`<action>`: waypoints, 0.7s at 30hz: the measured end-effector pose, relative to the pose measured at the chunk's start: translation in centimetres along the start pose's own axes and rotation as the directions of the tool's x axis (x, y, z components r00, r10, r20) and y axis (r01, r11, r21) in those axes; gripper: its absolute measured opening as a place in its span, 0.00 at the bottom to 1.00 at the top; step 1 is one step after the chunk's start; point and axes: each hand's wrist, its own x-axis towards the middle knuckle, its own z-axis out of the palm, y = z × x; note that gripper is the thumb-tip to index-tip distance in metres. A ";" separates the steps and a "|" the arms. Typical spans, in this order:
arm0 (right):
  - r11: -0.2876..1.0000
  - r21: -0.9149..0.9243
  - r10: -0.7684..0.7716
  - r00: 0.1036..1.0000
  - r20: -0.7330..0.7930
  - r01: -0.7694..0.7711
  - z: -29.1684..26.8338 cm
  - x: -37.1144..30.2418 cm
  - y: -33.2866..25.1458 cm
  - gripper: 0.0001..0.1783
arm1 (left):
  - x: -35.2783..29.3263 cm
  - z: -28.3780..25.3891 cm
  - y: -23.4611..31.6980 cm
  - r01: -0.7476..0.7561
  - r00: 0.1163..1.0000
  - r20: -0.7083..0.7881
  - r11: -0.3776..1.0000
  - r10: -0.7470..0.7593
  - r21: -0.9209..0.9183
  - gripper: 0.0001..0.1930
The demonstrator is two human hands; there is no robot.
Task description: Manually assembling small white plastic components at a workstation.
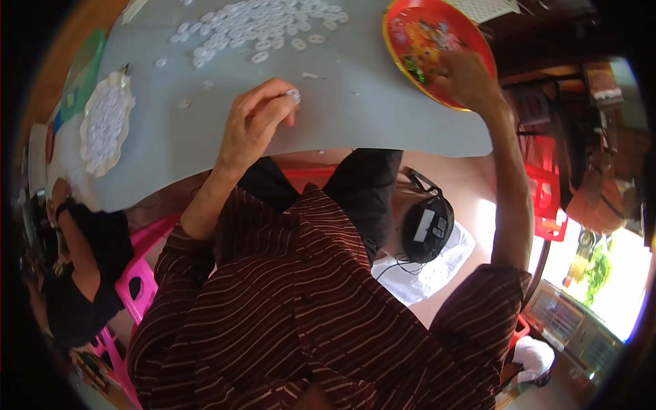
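Note:
My left hand [254, 124] is over the table's near edge, its thumb and forefinger pinching a small white oval piece [294, 95]. At the right, my right hand [469, 80] reaches into a round red tray [480, 51] with a yellow rim. Its fingertips are drawn together among small pieces of yellow, green, pink and white; what they hold is hidden. Many white oval pieces with small holes [260, 27] lie loosely spread at the far middle of the table. A few single pieces, such as a white one [184, 104], lie nearer to my left hand.
A scalloped cream dish [96, 164] of white pieces and a green tray or lid [72, 96] are at the left of the grey table [383, 126]. A person in black [89, 232] sits there by a pink chair [140, 273]. A black round device [427, 229] is on the floor.

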 end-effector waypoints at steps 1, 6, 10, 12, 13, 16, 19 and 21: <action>0.998 0.056 -0.006 0.999 -0.047 0.009 -0.3 -0.1 -0.8 0.08 | 0.1 0.1 0.1 -0.009 1.000 -0.007 0.994 0.009 -0.111 0.09; 0.858 0.483 -0.065 0.969 -0.237 0.176 -0.2 -1.3 -7.7 0.06 | -0.3 -0.3 0.1 0.046 0.998 -0.033 0.974 -0.055 -0.220 0.09; 0.568 0.813 -0.039 0.991 -0.127 0.126 2.7 -1.4 -13.9 0.06 | -0.4 -0.2 -0.1 0.051 0.995 -0.066 0.960 -0.072 -0.275 0.09; 0.471 0.880 -0.050 0.998 -0.045 0.063 3.8 -0.9 -15.4 0.04 | -0.3 -0.1 -0.3 0.040 0.995 -0.076 0.953 -0.066 -0.301 0.09; 0.304 0.952 -0.034 0.999 -0.016 0.026 4.2 -0.7 -16.1 0.05 | -0.3 -0.1 -0.5 0.039 0.994 -0.083 0.937 -0.073 -0.346 0.09; 0.029 1.000 -0.052 0.999 0.008 -0.006 6.0 -0.5 -17.0 0.11 | -0.4 -0.3 -0.7 0.041 0.991 -0.099 0.923 -0.085 -0.382 0.09; -0.217 0.969 -0.078 0.992 0.102 -0.117 6.9 -0.3 -17.4 0.08 | -0.4 -0.3 -0.6 0.033 0.988 -0.128 0.924 -0.089 -0.382 0.09; -0.326 0.942 -0.011 0.997 0.080 -0.079 7.0 -0.1 -17.6 0.07 | -0.4 -0.2 -0.6 0.023 0.985 -0.148 0.920 -0.088 -0.391 0.09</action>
